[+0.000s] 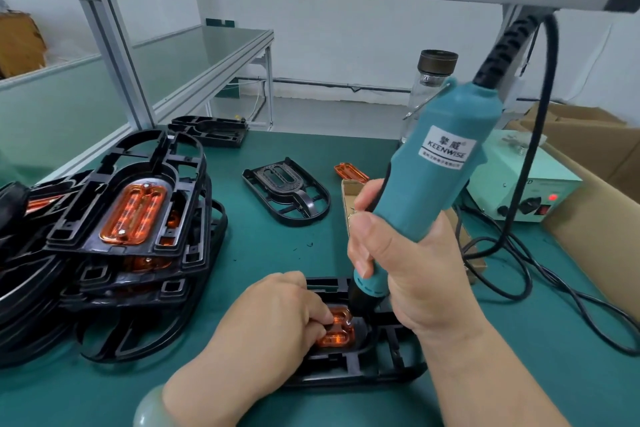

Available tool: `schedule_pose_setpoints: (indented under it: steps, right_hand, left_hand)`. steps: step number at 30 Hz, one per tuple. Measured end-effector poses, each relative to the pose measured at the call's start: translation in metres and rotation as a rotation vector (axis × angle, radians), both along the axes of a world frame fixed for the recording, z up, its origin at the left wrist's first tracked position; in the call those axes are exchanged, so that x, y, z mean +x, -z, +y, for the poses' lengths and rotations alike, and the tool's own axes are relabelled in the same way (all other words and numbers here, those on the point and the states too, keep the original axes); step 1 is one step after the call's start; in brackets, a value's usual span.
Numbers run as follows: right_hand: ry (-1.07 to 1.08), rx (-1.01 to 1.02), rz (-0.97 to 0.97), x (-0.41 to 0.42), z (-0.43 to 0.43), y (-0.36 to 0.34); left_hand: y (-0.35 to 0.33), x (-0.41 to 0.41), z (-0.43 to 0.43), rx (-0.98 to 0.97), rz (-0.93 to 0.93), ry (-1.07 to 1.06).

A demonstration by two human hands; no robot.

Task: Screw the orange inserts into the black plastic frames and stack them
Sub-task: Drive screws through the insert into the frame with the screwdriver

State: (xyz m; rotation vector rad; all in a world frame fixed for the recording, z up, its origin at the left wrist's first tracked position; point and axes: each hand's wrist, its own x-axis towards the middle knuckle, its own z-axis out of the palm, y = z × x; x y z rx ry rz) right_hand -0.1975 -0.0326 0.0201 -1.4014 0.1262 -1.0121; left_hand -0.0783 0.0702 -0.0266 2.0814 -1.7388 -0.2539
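teal screwdriver point(436, 177) gripped by right hand point(398, 260); left hand point(277, 315) pinches orange insert point(337, 328) in black frame point(381, 364).

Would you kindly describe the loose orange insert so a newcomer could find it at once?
On the green mat, find the pale control box at the right. Just left of it lies the loose orange insert, beside an empty black frame. Unlike the other inserts, it sits in no frame.
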Motion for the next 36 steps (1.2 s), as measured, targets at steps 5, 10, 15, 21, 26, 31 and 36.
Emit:
schedule_pose_setpoints:
  steps: [5,10,15,21,26,31,36]
  right_hand:
    - [0.008,0.096,-0.093,-0.007,-0.004,0.008]
    - [-0.022,0.116,-0.175,-0.012,-0.003,0.009]
    - [0.080,0.093,-0.184,-0.011,0.002,0.009]
    - [-0.012,0.043,-0.259,-0.018,0.000,0.002]
    - [0.109,0.261,-0.286,-0.018,-0.011,0.006]
    - [0.178,0.332,-0.285,-0.021,-0.017,0.008]
    - [0.209,0.395,-0.270,-0.024,-0.025,0.009]
  left_hand:
    - [0.000,0.000,0.001,-0.007,0.019,-0.008]
    - [0.000,0.001,0.000,0.000,0.035,-0.011]
    - [-0.002,0.000,-0.001,0.036,-0.010,-0.003]
    - [-0.006,0.000,-0.002,0.073,-0.105,0.011]
    - [-0.005,-0.001,-0.004,0.093,-0.209,0.045]
    - [-0.008,-0.002,-0.007,0.098,-0.183,0.058]
    - [-0.031,-0.002,-0.020,-0.074,-0.056,0.027]
